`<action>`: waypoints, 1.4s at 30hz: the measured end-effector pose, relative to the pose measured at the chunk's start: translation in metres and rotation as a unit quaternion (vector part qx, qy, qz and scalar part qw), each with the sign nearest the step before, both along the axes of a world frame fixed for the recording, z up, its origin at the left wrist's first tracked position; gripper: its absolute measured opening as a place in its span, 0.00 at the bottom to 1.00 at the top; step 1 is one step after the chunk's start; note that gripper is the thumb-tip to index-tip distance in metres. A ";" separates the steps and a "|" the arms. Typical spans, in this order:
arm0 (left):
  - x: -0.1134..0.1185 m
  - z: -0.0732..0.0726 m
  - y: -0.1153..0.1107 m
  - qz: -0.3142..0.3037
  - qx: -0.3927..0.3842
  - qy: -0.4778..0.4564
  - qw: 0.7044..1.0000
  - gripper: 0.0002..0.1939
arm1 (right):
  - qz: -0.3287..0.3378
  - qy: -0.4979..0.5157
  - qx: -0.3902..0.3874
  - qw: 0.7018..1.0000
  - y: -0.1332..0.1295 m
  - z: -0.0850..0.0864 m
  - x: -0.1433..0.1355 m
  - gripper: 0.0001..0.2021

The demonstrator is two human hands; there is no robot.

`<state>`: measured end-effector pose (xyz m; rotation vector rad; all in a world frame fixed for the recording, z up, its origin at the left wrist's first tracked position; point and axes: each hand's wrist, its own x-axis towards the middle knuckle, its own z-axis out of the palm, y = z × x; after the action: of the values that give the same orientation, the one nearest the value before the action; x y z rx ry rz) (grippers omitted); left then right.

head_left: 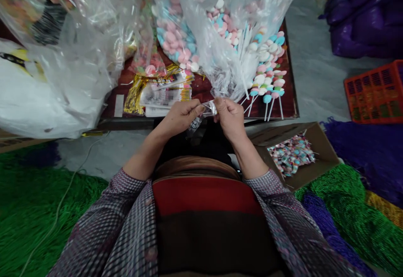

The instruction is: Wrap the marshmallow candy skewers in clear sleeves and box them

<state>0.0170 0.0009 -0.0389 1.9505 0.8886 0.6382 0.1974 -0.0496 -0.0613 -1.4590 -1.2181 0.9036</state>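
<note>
At the table's front edge, a small clear plastic bag [208,108] is stretched between my two hands. My left hand [181,117] pinches one side of it between thumb and fingers. The other side is pinched by my right hand [230,115]. Part of the crinkled plastic hangs below my left fingers. Beside my right hand lie several candy skewers [267,77] of pink, white and blue pieces on white sticks. Behind the hands is a heap of clear plastic wrapping [225,77]. Printed packets [166,92] and gold twist ties [135,96] lie near my left hand.
Large clear bags of pastel candies [176,33] stand at the back of the dark red table [291,79]. A white sack [47,92] covers the left. On the floor at right are a cardboard box [324,153] of wrapped candy sticks, an orange crate [374,92] and green cord bundles [340,193].
</note>
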 end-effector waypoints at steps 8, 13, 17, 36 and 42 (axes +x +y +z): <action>-0.001 -0.005 0.001 0.003 -0.068 -0.047 0.997 0.11 | 0.016 0.135 -0.016 0.991 -0.003 0.005 0.007 0.25; 0.003 -0.009 -0.003 0.100 -0.085 -0.078 0.988 0.17 | -0.035 0.010 0.036 0.999 -0.010 0.008 0.005 0.31; 0.008 -0.009 -0.005 0.117 -0.101 -0.071 0.985 0.24 | -0.027 0.039 0.029 0.998 -0.009 0.006 0.007 0.29; 0.024 -0.017 -0.004 0.152 -0.206 -0.186 0.949 0.20 | -0.052 -0.051 0.052 0.996 -0.009 0.015 0.033 0.28; 0.020 -0.021 0.001 0.173 -0.225 -0.279 0.917 0.20 | -0.240 -0.232 0.003 0.942 -0.016 0.008 0.130 0.17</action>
<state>0.0372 0.0017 -0.0600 1.1157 0.9136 1.0281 0.3273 -0.0655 -0.0536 -1.9200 -1.1056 0.2259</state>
